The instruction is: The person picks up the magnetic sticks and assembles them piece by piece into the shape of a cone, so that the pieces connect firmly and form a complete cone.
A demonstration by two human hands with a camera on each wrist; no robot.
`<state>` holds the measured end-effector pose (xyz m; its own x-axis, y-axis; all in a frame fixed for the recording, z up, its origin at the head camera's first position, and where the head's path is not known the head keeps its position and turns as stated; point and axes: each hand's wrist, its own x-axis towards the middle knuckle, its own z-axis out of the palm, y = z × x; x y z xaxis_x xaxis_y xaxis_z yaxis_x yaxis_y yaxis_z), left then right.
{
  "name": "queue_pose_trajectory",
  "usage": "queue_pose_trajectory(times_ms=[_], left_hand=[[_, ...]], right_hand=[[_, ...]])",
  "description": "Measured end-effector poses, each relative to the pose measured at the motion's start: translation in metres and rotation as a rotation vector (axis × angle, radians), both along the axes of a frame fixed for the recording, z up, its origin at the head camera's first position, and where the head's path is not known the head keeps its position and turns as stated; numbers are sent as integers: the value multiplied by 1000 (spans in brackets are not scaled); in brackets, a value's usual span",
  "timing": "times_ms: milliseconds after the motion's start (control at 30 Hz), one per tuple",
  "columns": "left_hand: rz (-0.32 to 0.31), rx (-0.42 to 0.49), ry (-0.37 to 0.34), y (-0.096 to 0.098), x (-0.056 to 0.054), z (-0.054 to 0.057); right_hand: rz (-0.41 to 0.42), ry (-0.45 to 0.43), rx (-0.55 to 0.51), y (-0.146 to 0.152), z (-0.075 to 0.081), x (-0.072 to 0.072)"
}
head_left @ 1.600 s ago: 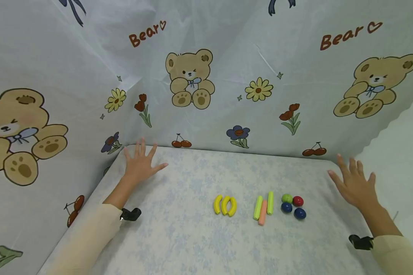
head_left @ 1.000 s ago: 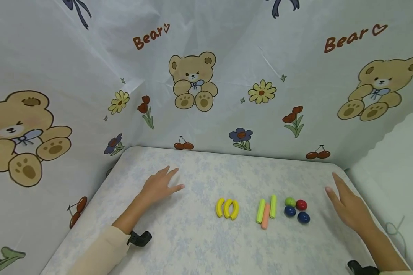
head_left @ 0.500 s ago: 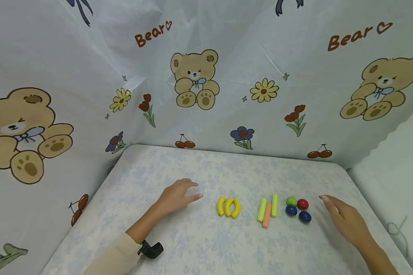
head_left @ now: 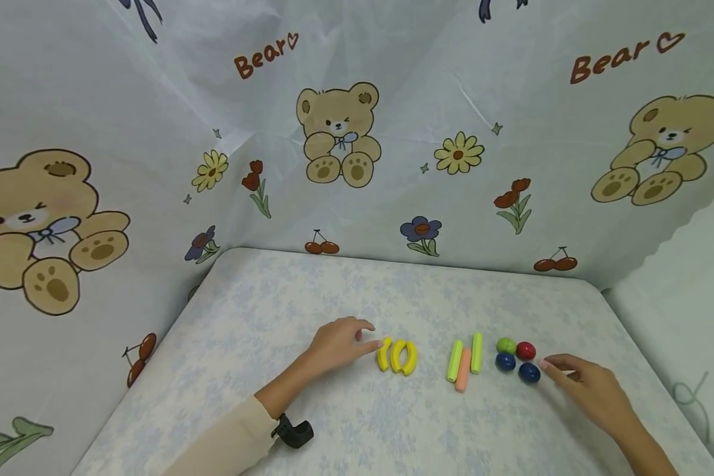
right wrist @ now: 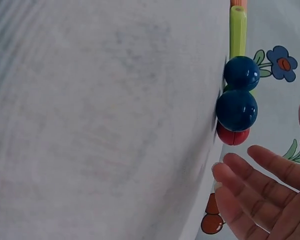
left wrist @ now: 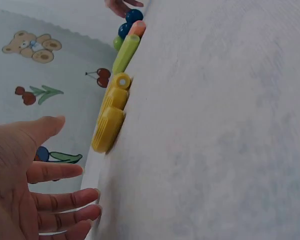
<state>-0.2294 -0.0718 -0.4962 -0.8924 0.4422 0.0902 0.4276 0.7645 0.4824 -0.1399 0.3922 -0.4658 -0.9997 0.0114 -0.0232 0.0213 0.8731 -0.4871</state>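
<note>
My left hand [head_left: 338,344] reaches toward three small yellow toy bananas, its thumb tip right at the leftmost banana [head_left: 383,357]. In the left wrist view its fingers [left wrist: 65,202] are spread and relaxed, holding nothing. My right hand [head_left: 592,390] is just right of a cluster of small shiny balls, fingertips close to the red ball [head_left: 526,350] and the nearer blue ball [head_left: 529,373]. Its fingers [right wrist: 260,175] are loosely bent around nothing in the right wrist view. A green ball [head_left: 506,346] and another blue ball [head_left: 505,361] complete the cluster.
Between the bananas and balls lie two yellow-green sticks [head_left: 455,361] and an orange stick [head_left: 463,370]. The pale patterned table [head_left: 285,284] meets a bear-print curtain [head_left: 381,218] behind and at left. A thin cord [head_left: 690,396] hangs past the right edge.
Both hands have moved inward from the table's far corners, the left toward the bananas and the right toward the balls. Their spread fingers have relaxed. The objects lie where they were.
</note>
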Motion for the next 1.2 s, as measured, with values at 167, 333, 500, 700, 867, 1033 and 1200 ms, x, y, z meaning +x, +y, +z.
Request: queue_pose_trajectory(times_ms=[167, 333, 500, 700, 867, 1033, 1200], left_hand=[[-10, 18, -55, 16, 3, 4], [-3, -11, -103, 28, 4, 4], [20, -85, -91, 35, 3, 0], [44, -152, -67, 41, 4, 2], [51, -190, -32, 48, 4, 6], [61, -230, -25, 54, 1, 5], [68, -190, -76, 49, -4, 5]], right_hand=[[17, -99, -8, -3, 1, -2], [37, -135, -23, -4, 0, -3], [28, -144, -30, -10, 1, -6], [19, -146, -22, -18, 4, -11], [17, -158, -12, -19, 5, -13], [30, -162, -7, -21, 2, -17], [41, -169, -12, -22, -3, -19]])
